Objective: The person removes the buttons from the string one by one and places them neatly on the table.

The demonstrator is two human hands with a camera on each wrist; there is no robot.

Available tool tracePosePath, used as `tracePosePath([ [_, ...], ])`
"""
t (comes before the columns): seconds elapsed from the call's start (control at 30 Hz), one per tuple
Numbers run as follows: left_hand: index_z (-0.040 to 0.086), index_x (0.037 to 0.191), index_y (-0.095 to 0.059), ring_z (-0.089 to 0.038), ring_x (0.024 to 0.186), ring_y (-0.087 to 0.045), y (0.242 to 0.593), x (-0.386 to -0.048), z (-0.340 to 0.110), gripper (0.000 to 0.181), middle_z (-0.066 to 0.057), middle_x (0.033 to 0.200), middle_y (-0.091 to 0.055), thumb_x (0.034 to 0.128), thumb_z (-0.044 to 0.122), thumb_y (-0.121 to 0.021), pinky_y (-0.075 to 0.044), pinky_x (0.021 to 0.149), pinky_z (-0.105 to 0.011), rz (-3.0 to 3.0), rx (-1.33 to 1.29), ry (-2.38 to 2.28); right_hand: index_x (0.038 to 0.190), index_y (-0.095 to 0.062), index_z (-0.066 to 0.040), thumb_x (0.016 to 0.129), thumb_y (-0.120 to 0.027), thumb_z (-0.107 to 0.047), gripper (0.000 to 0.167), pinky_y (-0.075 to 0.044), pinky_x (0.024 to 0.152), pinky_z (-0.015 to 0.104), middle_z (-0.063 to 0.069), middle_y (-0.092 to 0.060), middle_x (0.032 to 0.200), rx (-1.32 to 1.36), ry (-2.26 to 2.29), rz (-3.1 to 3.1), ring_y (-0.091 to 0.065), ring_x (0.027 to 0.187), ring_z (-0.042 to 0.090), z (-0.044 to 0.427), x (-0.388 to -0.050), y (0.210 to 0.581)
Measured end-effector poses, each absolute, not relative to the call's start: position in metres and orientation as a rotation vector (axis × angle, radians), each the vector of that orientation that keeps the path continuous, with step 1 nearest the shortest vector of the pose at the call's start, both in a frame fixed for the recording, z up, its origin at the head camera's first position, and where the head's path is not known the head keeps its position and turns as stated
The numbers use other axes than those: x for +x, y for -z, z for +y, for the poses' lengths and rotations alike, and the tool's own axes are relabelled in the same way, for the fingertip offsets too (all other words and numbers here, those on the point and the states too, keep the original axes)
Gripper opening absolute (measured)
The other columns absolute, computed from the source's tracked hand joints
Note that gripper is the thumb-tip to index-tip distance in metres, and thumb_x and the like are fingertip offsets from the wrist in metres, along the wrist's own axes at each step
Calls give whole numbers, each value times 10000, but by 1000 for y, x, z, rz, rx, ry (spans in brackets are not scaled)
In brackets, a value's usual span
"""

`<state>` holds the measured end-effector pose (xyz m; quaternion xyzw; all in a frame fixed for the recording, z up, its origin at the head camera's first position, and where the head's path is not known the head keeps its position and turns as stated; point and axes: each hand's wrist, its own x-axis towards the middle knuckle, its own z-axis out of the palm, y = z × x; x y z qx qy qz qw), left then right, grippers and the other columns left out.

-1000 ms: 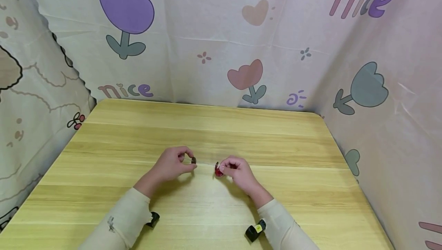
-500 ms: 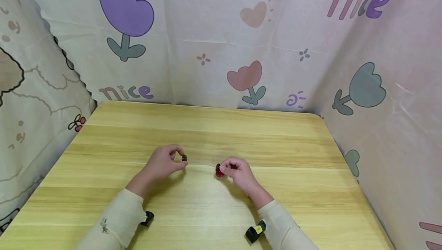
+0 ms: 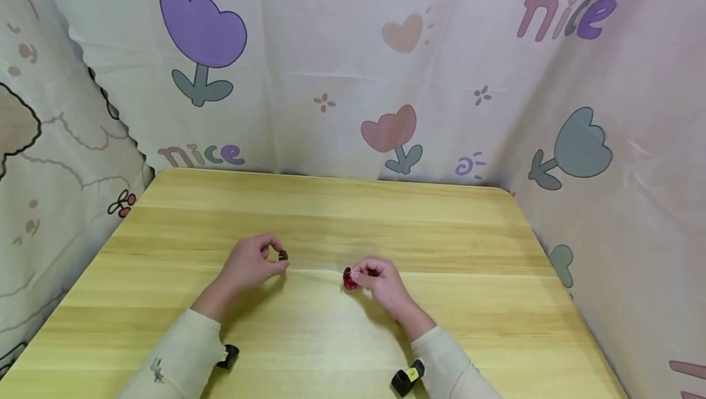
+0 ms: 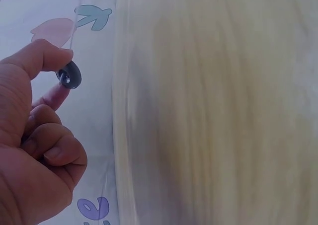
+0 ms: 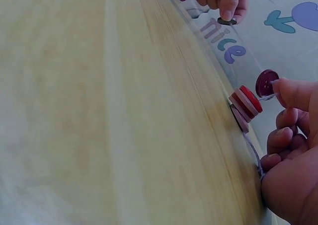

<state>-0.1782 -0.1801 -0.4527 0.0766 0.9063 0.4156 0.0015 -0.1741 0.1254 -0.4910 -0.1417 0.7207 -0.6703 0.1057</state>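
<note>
My left hand [image 3: 246, 264] pinches a small dark round button [image 3: 283, 255] between thumb and forefinger; in the left wrist view the dark button [image 4: 69, 75] has a thread through its middle. A thin pale thread runs from it across to my right hand [image 3: 384, 283]. There the thumb and forefinger pinch the thread beside a dark red disc [image 5: 267, 84]. Below that disc hangs a short stack of red and pink discs [image 5: 246, 103], with more cord trailing under my right palm. In the head view the red discs [image 3: 350, 279] sit just left of the right fingertips.
Both hands are above a light wooden table [image 3: 331, 215]. Behind it and at both sides hangs a pale curtain [image 3: 320, 31] with printed flowers. A black device [image 3: 228, 357] is at the left wrist and another [image 3: 408, 379] at the right wrist.
My left hand has moved left with the dark button, widening the gap to my right hand, which has stayed nearly in place. The head view has tilted slightly upward.
</note>
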Motion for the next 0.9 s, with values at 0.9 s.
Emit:
tracePosePath([
  [0.9, 124, 840, -643, -126, 529, -407, 463, -177, -168, 247, 2, 625, -463, 721, 104, -858, -344, 506, -290, 2771, 359, -1094, 914, -658, 107, 918, -676, 2, 106, -499, 768, 313, 223, -663, 903, -422, 2014, 2101, -642, 838, 248, 125, -173, 493],
])
